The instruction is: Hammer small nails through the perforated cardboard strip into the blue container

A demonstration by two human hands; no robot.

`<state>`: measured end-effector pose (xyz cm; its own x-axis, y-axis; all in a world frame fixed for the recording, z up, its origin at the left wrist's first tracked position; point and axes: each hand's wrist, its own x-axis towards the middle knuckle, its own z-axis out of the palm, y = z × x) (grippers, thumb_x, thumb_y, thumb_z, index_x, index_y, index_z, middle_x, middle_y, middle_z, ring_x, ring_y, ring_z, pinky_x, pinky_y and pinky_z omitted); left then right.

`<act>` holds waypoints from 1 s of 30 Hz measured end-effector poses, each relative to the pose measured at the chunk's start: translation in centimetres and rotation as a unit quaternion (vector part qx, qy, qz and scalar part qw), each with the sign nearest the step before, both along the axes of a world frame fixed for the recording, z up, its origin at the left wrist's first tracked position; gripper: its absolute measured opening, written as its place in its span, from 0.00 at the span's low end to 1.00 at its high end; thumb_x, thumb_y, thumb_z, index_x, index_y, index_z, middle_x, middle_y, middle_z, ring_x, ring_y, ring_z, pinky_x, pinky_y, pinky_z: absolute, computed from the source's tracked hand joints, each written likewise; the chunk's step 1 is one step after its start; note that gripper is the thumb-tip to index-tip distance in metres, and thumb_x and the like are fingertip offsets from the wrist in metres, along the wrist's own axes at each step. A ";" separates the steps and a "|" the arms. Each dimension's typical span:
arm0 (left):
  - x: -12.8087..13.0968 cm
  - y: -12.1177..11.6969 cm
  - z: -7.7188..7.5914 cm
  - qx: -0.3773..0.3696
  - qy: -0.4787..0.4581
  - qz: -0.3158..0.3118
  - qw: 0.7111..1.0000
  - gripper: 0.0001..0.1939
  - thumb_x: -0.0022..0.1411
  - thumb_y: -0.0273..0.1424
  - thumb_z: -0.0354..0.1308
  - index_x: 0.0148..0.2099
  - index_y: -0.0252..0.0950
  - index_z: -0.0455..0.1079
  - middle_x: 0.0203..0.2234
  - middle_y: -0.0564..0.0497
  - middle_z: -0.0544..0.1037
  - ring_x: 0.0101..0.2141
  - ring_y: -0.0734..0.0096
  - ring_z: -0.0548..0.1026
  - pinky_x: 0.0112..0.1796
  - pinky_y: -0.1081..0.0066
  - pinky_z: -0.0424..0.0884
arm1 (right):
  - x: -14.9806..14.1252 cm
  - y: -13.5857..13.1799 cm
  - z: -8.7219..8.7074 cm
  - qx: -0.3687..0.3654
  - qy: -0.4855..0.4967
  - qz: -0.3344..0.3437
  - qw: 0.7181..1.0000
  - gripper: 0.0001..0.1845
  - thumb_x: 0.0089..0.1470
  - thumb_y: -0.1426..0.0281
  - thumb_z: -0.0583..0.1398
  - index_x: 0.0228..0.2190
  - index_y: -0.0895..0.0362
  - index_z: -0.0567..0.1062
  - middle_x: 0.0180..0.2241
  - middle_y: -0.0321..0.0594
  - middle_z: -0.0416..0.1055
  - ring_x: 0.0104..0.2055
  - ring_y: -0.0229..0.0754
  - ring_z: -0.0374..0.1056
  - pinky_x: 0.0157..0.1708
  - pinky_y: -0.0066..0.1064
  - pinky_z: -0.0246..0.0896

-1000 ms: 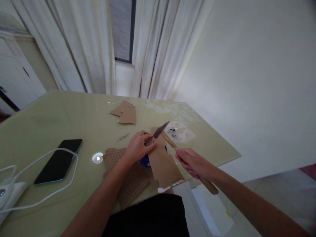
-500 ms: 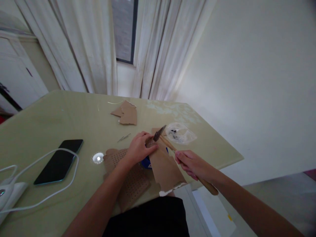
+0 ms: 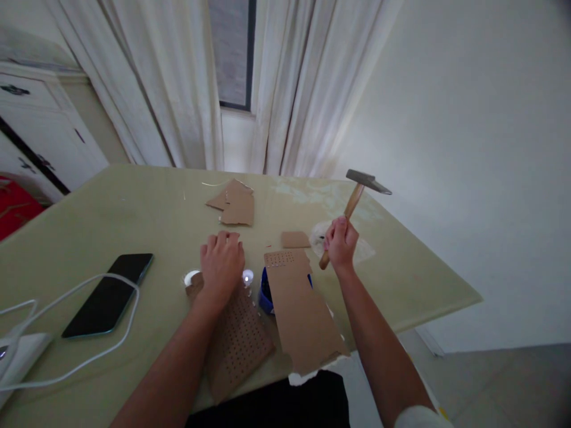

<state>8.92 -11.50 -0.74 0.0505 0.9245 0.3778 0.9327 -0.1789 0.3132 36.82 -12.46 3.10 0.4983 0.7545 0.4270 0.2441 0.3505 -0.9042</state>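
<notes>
My right hand (image 3: pixel 341 242) grips a hammer (image 3: pixel 353 202) by its wooden handle, raised with the metal head up, above a crumpled clear plastic bag (image 3: pixel 366 252). My left hand (image 3: pixel 222 261) is low over the table with its fingers curled down; the fingertips and whatever lies under them are hidden. A long cardboard strip (image 3: pixel 298 309) with rows of small holes at its far end rests across a blue round container (image 3: pixel 266 300). Beneath my left wrist lies another cardboard piece (image 3: pixel 238 339) full of punched holes.
Torn cardboard scraps (image 3: pixel 239 205) lie at the back, and a small cardboard piece (image 3: pixel 295 239) sits beyond the strip. On the left are a black phone (image 3: pixel 109 294), a white cable (image 3: pixel 127 330) and a power strip (image 3: pixel 27 356). The table edge (image 3: pixel 439 310) slants on the right.
My left hand has let go of the cardboard strip and moved left to where thin metal pins lay. My right hand has lifted the hammer up and away from the strip.
</notes>
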 end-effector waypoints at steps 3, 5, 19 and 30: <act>-0.6 -0.2 -0.2 -0.047 0.120 0.031 0.991 0.17 0.76 0.29 0.49 0.57 0.32 0.78 0.55 0.34 0.79 0.52 0.40 0.75 0.48 0.51 0.70 | -0.3 2.3 -1.3 0.033 0.011 0.010 0.999 0.36 0.63 0.33 0.55 0.26 0.51 0.58 0.15 0.26 0.53 0.13 0.31 0.50 0.12 0.25 0.48; -0.5 -0.3 -0.2 -0.081 0.157 0.039 0.984 0.17 0.77 0.29 0.49 0.55 0.31 0.78 0.54 0.33 0.79 0.51 0.40 0.76 0.47 0.51 0.70 | -0.1 2.7 -2.4 0.041 0.002 0.018 0.999 0.35 0.65 0.35 0.56 0.25 0.52 0.59 0.15 0.26 0.53 0.13 0.30 0.51 0.12 0.24 0.47; -0.2 0.5 -1.3 -0.111 0.197 0.001 0.974 0.18 0.78 0.27 0.46 0.55 0.35 0.78 0.49 0.37 0.79 0.48 0.45 0.77 0.44 0.57 0.73 | 1.9 1.8 -6.4 0.099 -0.033 0.033 0.994 0.28 0.73 0.50 0.55 0.26 0.54 0.63 0.17 0.29 0.56 0.16 0.30 0.55 0.17 0.24 0.50; 0.0 1.1 -2.7 -0.110 0.101 -0.020 0.989 0.15 0.75 0.30 0.50 0.52 0.33 0.78 0.47 0.36 0.80 0.50 0.46 0.77 0.54 0.53 0.72 | 1.5 1.8 -7.2 0.091 -0.093 -0.014 0.991 0.27 0.74 0.48 0.52 0.29 0.54 0.66 0.19 0.30 0.59 0.19 0.31 0.56 0.21 0.26 0.50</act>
